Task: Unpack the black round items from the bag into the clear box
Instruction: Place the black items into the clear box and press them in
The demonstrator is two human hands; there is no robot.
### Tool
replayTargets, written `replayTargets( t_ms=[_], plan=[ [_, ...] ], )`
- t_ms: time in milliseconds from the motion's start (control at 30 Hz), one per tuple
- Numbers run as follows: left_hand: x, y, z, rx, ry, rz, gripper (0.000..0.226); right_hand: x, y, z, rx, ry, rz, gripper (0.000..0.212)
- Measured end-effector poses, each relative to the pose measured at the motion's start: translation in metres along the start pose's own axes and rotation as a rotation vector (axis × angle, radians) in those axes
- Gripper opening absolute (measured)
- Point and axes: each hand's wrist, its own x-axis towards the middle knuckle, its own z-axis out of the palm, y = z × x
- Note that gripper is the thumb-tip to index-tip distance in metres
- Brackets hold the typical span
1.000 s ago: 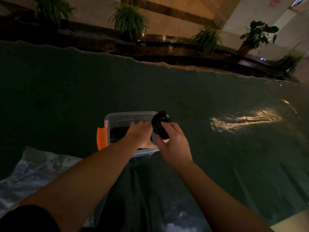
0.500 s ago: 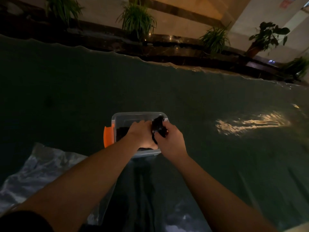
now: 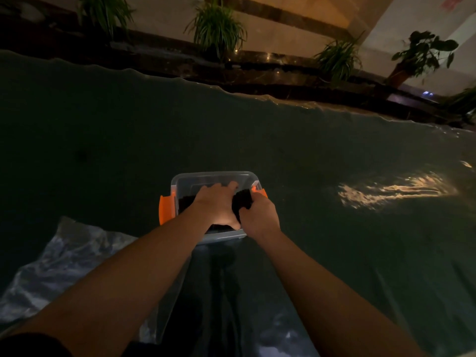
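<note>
A clear box (image 3: 213, 176) with orange side clips stands on the dark cloth in front of me. My left hand (image 3: 216, 206) lies palm down inside it, fingers spread over dark items that I can barely make out. My right hand (image 3: 258, 215) is at the box's right side, gripping a black round item (image 3: 242, 200) that is partly down inside the box. The crinkled plastic bag (image 3: 59, 266) lies at the lower left, partly hidden by my left arm.
The dark cloth (image 3: 334, 240) covers the whole surface and has a bright light patch (image 3: 391, 190) at the right. Beyond its far edge runs a dark ledge with several potted plants (image 3: 217, 27).
My right hand has brought the black round item from above the box's right rim down into the box. My left hand stays inside the box.
</note>
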Motion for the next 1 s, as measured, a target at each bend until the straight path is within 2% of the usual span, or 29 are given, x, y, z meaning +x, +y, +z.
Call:
replayTargets(
  t_ms=[133,267,433,600,633,700,767,900,1000],
  plan=[
    [-0.001,0.000,-0.001,-0.013,0.027,0.012,0.093,0.012,-0.006,0.013,-0.236,-0.082,0.031,0.018],
    [-0.005,0.003,0.003,0.034,0.008,0.020,0.074,0.021,-0.014,0.011,-0.394,-0.199,0.011,0.028],
    [-0.012,0.008,0.004,0.075,0.057,0.009,0.088,0.031,-0.021,0.002,-0.451,-0.354,-0.006,0.046],
    [-0.020,0.007,-0.001,0.022,0.057,0.022,0.095,0.029,-0.021,-0.006,-0.356,-0.540,-0.020,0.022],
    [-0.023,0.008,-0.004,0.003,0.068,0.030,0.097,0.029,-0.018,-0.008,-0.342,-0.538,-0.032,0.015],
    [-0.031,0.008,-0.012,-0.012,0.107,0.048,0.097,0.027,-0.018,-0.010,-0.333,-0.528,-0.008,0.025],
    [-0.042,0.006,-0.022,-0.016,0.153,0.062,0.088,0.021,-0.018,-0.012,-0.290,-0.495,0.015,0.030],
    [-0.079,-0.011,-0.049,-0.031,0.254,0.091,0.077,0.005,-0.018,-0.023,-0.165,-0.388,0.066,0.022],
    [-0.116,-0.028,-0.067,-0.044,0.331,0.081,0.074,-0.011,-0.022,-0.035,-0.089,-0.331,-0.030,0.021]
  ],
)
